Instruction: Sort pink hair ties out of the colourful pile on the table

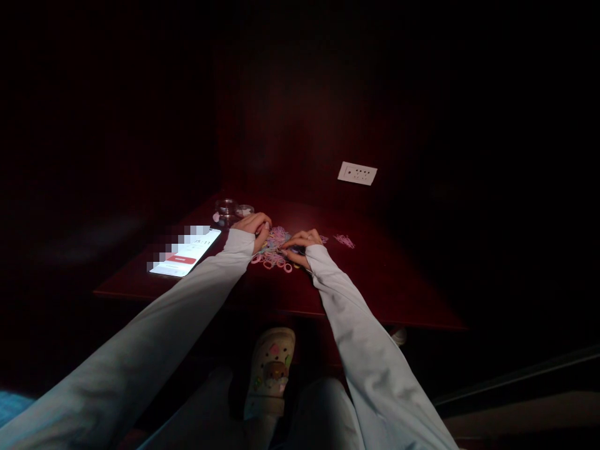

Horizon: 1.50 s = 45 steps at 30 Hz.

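Observation:
A heap of small hair ties (277, 236), mostly pink, lilac and pale blue, lies on the dark red table (375, 287). At the heap's left edge is my left hand (253, 224), its fingers curled in towards the thumb. What it holds, if anything, is hidden. My right hand (304, 241) reaches into the heap from the right, thumb and fingertips closed together on the hair ties; a single tie cannot be made out. Several loose ring-shaped ties (287, 267) lie along the near side. Further right is a small separate bunch of pink-purple hair ties (344, 240).
A clear jar (226, 210) stands behind my left hand, with a round clear lid or second container (245, 210) beside it. A lit phone (190, 253) lies at left. A white socket plate (357, 173) is on the back wall. Below the table edge shows a clog (270, 365).

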Each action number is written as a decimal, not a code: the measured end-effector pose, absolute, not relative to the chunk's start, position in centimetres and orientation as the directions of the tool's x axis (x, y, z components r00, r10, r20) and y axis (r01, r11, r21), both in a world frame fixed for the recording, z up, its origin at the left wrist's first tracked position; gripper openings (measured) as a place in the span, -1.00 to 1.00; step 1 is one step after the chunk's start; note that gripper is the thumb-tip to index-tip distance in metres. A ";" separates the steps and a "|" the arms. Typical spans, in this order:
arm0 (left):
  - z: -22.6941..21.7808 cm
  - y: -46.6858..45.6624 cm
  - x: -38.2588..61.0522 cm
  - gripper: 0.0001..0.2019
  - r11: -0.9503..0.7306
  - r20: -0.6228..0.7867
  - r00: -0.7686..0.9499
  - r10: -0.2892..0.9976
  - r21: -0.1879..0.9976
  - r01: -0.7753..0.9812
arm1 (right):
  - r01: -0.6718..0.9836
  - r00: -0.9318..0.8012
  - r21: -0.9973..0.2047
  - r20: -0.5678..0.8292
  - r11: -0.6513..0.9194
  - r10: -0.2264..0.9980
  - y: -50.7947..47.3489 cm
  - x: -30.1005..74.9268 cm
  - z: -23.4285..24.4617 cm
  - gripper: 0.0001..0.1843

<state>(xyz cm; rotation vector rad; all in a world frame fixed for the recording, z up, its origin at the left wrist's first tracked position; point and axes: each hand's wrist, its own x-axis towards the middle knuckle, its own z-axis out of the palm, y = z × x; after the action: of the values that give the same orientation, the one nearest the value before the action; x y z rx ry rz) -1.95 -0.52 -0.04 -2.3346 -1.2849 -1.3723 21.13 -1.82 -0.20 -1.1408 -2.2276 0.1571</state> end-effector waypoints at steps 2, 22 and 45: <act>-0.2 -0.3 -1.9 -0.77 -0.636 0.758 0.247 0.603 0.270 0.723 | 0.685 -0.452 -0.377 0.452 0.624 0.769 -1.9 21.2 -0.2 -0.81; -1.3 0.7 -0.5 -0.71 -0.738 0.636 0.495 0.592 0.180 0.650 | 0.745 -0.252 -0.423 0.539 0.516 0.804 -0.9 21.2 -0.2 -0.71; -1.8 1.8 -0.8 -0.63 -0.714 0.601 0.522 0.606 0.120 0.690 | 0.685 -0.217 -0.469 0.599 0.557 0.771 -0.5 21.4 -0.6 -0.69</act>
<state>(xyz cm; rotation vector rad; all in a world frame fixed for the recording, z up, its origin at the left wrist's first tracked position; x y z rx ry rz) -0.80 1.84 -1.84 -2.6225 -1.1228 -0.9548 21.42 -0.49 -0.57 -1.1749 -1.9551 0.1296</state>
